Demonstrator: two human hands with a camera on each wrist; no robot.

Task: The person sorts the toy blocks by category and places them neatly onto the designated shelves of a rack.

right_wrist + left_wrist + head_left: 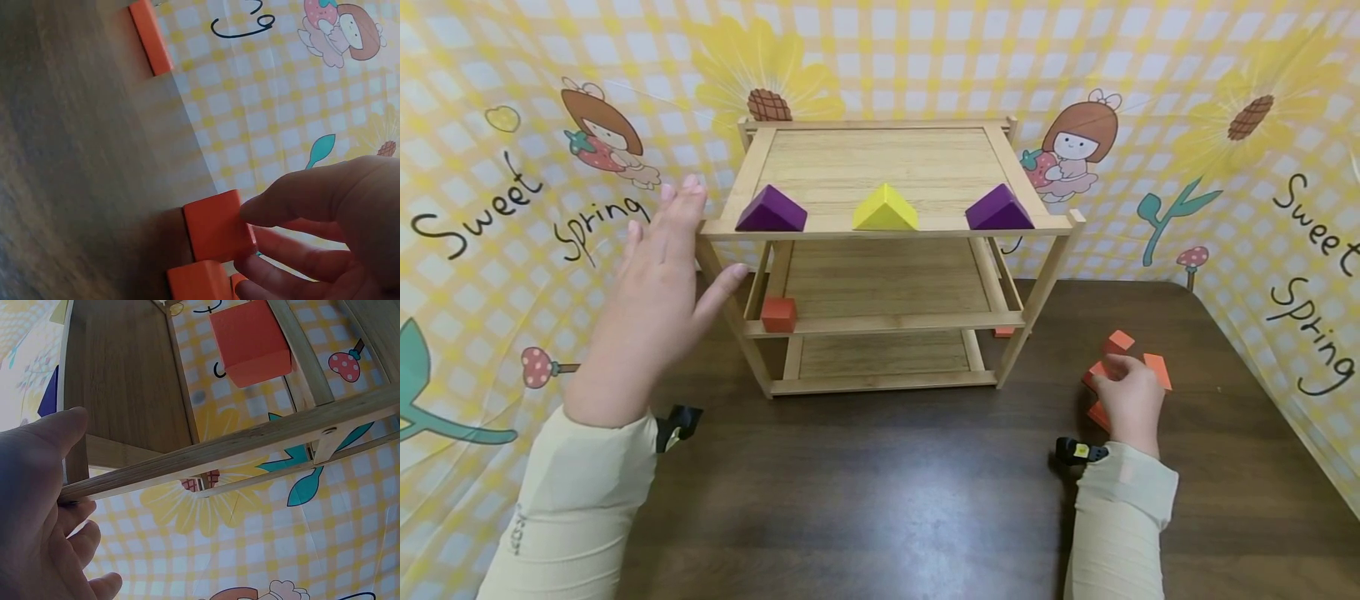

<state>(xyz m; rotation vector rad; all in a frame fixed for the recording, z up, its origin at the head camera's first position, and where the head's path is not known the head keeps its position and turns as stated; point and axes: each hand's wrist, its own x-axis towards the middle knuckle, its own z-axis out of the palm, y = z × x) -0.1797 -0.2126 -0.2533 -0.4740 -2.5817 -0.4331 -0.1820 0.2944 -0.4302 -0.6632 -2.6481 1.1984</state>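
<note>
Pinching an orange block (215, 228) by its edge with the right hand (1129, 400), right of the rack (887, 162)
Holding by the edge probably because of the crowding from other orange blocks (1157, 372) on the worktop (865, 492); resting the left hand (651, 292), fingers straight and thumb spread, at the rack's front-left corner, perhaps for steadiness; with purple prisms (772, 210) and a yellow prism (885, 208) along the rack's top front edge, presumably laid flat for stability

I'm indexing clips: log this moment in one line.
left hand: touches wooden rack; right hand: at orange block; top shelf: two purple triangular prisms, one yellow prism
</note>
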